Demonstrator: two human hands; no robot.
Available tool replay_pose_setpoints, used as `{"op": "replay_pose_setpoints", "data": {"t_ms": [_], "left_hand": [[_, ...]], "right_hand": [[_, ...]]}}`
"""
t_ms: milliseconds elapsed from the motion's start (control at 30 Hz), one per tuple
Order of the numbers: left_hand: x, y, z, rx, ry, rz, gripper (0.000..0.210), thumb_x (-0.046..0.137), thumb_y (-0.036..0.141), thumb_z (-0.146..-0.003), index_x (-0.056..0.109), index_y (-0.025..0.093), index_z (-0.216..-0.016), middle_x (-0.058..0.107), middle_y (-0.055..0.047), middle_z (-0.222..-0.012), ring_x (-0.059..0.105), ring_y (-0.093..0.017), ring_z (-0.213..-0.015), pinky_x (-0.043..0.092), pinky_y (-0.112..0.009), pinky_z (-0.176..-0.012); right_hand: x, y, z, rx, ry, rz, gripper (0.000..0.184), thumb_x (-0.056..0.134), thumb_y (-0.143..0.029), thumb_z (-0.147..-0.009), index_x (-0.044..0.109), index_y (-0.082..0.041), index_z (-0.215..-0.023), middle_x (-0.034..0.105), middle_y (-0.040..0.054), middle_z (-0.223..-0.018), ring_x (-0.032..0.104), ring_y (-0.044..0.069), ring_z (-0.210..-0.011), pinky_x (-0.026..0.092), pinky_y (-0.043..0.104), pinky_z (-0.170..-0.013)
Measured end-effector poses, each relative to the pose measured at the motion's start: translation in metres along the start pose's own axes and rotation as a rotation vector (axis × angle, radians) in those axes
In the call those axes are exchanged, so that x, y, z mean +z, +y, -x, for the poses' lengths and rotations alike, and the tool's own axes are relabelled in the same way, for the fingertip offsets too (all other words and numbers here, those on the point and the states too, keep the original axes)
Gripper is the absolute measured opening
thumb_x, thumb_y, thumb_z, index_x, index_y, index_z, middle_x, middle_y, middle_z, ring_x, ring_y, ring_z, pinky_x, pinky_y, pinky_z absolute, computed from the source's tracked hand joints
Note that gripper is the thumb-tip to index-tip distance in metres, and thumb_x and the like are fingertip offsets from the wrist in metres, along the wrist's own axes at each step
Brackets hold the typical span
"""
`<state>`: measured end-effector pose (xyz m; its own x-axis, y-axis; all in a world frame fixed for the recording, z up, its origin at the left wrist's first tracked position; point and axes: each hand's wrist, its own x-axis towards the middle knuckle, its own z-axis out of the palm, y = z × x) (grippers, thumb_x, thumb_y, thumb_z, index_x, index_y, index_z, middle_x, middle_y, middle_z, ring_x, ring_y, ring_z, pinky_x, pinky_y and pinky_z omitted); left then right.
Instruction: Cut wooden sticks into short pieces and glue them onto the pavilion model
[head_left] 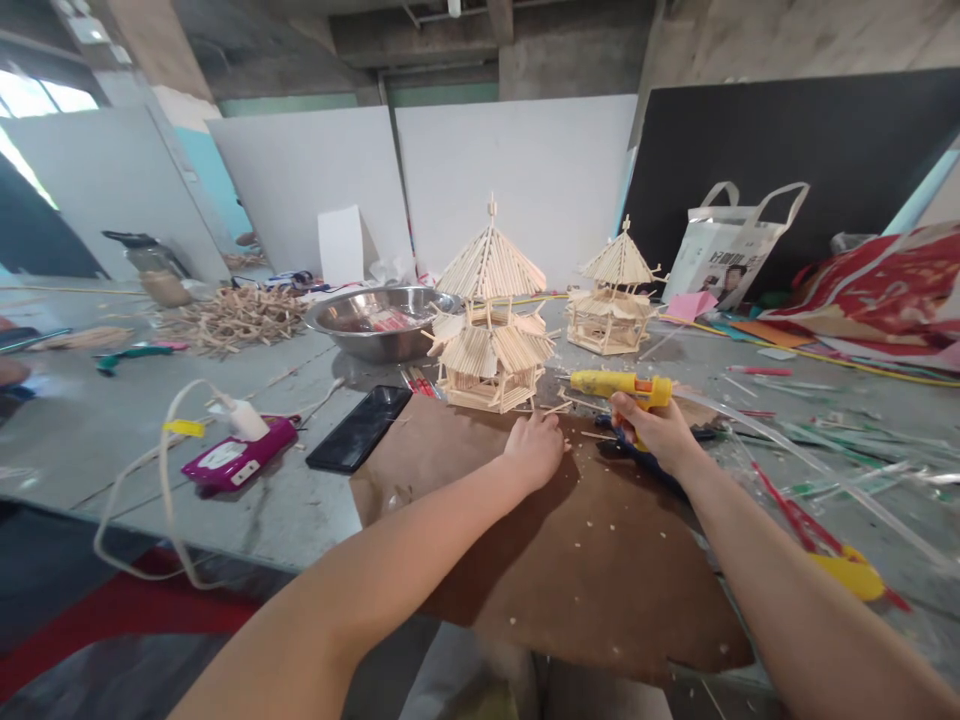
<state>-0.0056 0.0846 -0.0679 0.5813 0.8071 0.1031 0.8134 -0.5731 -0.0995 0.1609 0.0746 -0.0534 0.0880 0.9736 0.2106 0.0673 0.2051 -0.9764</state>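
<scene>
My right hand (660,430) is wrapped round a yellow hot glue gun (611,384), its nozzle pointing left and a clear glue stick (739,415) trailing from its back. In front of the model pavilion (491,355), my left hand (534,450) is low over the brown board (600,560), fingers curled together. Whatever they pinch is too small to make out; thin wooden sticks lie just beyond the fingertips. The pavilion is built of pale sticks, with a two-tiered roof, and stands upright at the board's far edge.
A second stick pavilion (611,300) stands behind to the right. Left are a steel bowl (352,335), a black phone (360,428), a purple power strip (240,455) with a white cable, and a stick pile (240,315). Yellow-handled scissors (851,572) and loose glue sticks lie right.
</scene>
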Motion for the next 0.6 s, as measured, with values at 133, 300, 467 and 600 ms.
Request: {"op": "replay_pose_setpoints", "data": {"t_ms": [133,300,467,600], "left_hand": [[0.005,0.000,0.001,0.049,0.097,-0.049,0.030,0.034,0.024,-0.083,0.062,0.014,-0.078,0.057,-0.011,-0.090,0.047,-0.025,-0.096,0.040,-0.036,-0.074],[0.000,-0.003,0.004,-0.076,0.119,0.045,0.028,0.028,0.024,-0.085,0.053,0.014,-0.092,0.059,-0.010,-0.086,0.055,-0.023,-0.084,0.042,-0.034,-0.066],[-0.008,-0.021,0.004,-0.246,0.144,0.364,0.022,0.034,0.020,-0.082,0.049,0.016,-0.097,0.061,-0.007,-0.078,0.057,-0.017,-0.074,0.043,-0.030,-0.067],[-0.009,-0.031,0.003,-0.328,0.211,0.798,0.027,0.038,0.013,-0.078,0.050,0.013,-0.102,0.060,-0.005,-0.079,0.055,-0.011,-0.066,0.044,-0.026,-0.064]], "right_hand": [[0.001,0.000,0.000,0.006,0.008,0.006,0.041,0.063,-0.054,-0.055,0.050,-0.016,-0.060,0.049,-0.0038,-0.044,0.036,0.005,-0.031,0.027,0.020,-0.031],[0.000,0.004,-0.001,0.001,-0.009,0.002,0.039,0.063,-0.052,-0.056,0.050,-0.016,-0.062,0.049,-0.0039,-0.045,0.036,0.005,-0.032,0.027,0.020,-0.031],[-0.001,0.007,-0.002,-0.008,0.000,0.042,0.039,0.062,-0.054,-0.057,0.050,-0.017,-0.058,0.048,-0.0035,-0.044,0.035,0.005,-0.032,0.027,0.020,-0.030],[0.000,0.009,-0.003,-0.013,0.036,0.074,0.039,0.061,-0.054,-0.057,0.050,-0.017,-0.056,0.048,-0.0031,-0.043,0.035,0.005,-0.033,0.028,0.020,-0.031]]}}
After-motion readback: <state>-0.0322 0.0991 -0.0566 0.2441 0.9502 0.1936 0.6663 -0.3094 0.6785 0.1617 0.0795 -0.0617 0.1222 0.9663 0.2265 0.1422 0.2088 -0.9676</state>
